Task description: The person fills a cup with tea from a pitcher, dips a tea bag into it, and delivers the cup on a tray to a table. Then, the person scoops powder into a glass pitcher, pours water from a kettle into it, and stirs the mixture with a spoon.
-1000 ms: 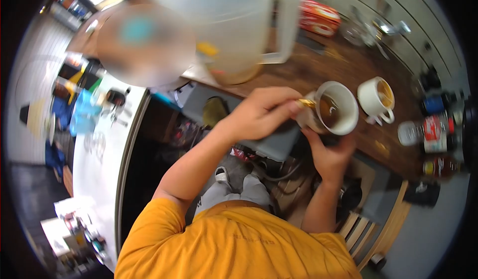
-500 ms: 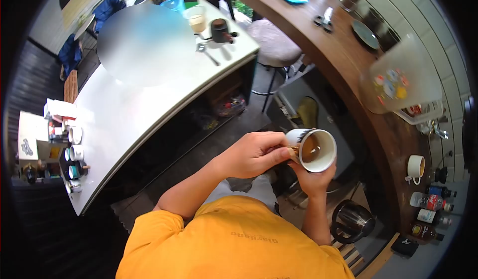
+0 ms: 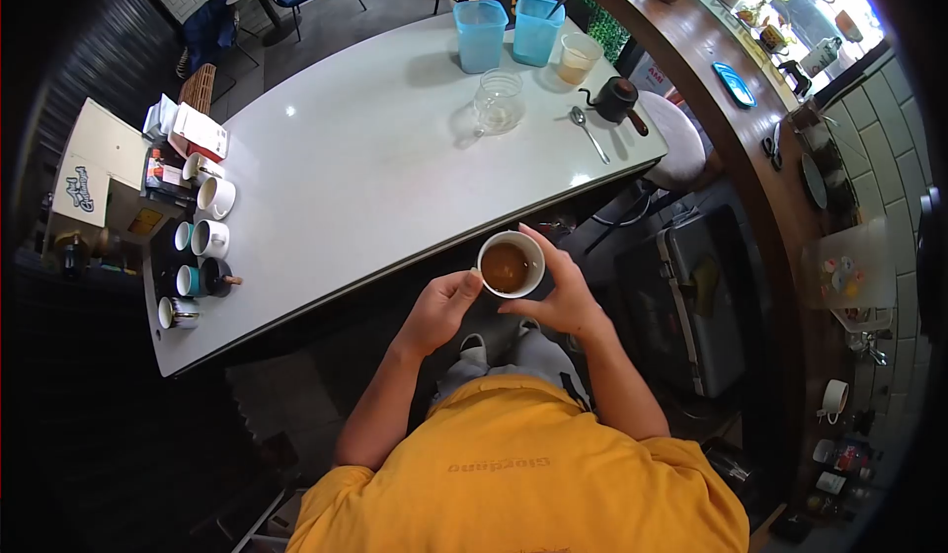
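Observation:
A white mug with brown liquid in its lower part is held in front of my body, just off the near edge of the white table. My left hand pinches the mug at its left side, where the handle is mostly covered by the fingers. Curved about the right side of the mug is my right hand, its thumb below and its fingers above. The mug's mouth faces up toward the camera, so the liquid shows.
On the white table stand a glass jug, two blue containers, a cup of pale liquid, a spoon and a black kettle. Several mugs line its left end. A wooden counter runs along the right.
The mug and both hands have moved left, toward the table. My view has turned toward the table, bringing its far end and the blue containers into sight. Both hands still hold the mug.

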